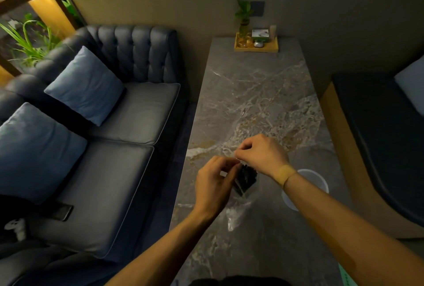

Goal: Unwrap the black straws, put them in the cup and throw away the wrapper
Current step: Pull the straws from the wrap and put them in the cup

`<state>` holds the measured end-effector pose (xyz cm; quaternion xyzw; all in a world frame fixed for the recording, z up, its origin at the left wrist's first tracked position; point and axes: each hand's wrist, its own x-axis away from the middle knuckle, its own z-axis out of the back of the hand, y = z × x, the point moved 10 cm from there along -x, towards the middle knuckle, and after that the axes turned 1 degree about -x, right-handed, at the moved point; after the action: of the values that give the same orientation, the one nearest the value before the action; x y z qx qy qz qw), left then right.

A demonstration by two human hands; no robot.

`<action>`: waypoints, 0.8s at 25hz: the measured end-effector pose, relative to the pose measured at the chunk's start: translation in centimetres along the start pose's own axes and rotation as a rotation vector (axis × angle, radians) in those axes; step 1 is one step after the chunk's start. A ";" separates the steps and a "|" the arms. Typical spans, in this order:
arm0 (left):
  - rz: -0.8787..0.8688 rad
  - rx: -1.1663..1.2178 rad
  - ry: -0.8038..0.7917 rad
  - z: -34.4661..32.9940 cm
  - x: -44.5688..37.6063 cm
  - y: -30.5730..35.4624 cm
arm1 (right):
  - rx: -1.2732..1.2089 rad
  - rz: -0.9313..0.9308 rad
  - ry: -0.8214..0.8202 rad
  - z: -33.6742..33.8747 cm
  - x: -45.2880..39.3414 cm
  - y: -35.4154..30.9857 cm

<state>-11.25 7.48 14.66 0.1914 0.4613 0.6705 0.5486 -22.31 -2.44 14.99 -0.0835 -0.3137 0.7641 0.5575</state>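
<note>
**Both hands at the mouth of the wrapper**

We see our two bare hands meeting over the marble table (252,93), working at a clear plastic wrapper (238,212) that holds a bundle of black straws (246,179). Our left hand (214,184) has its fingers curled and pinches the wrapper's top edge from the left side of the bundle. Our right hand (261,155) comes in from the right, thumb and fingers closed on the same thin film just above the straw ends. The straws stand nearly upright inside the wrapper, their open ends facing us, between the two hands and a little below them. The lower part of the wrapper hangs down toward us, crinkled and catching the light; we cannot tell whether it touches the table.

The cup (307,184) is a pale one, seen from above, standing on the table just right of the straws and partly hidden by our right forearm. That wrist wears a yellowish band (285,174).

At the far end of the table sits a wooden tray (255,48) with a small plant in a glass and a few small items. A dark sofa (119,116) with two blue cushions (86,86) runs along the left of the table; a dark phone (63,212) lies on its near seat.
</note>
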 end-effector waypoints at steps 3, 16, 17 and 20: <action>0.096 0.225 -0.068 -0.7 0.4 -2.0 | -0.032 0.051 0.022 0.4 0.5 -0.4; 1.184 1.108 -0.204 -7.1 7.5 -18.6 | -0.173 0.287 0.100 6.9 3.2 -3.8; 1.174 1.184 -0.253 -7.8 7.6 -18.1 | -0.183 0.278 0.089 7.4 3.4 -3.8; 1.148 1.237 -0.306 -8.9 7.8 -17.7 | -0.241 0.227 0.086 8.7 4.2 -2.8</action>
<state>-10.64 10.45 -6.43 0.7485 0.4966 0.4389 -0.0225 -25.79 -1.50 24.42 -0.2174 -0.3673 0.7746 0.4666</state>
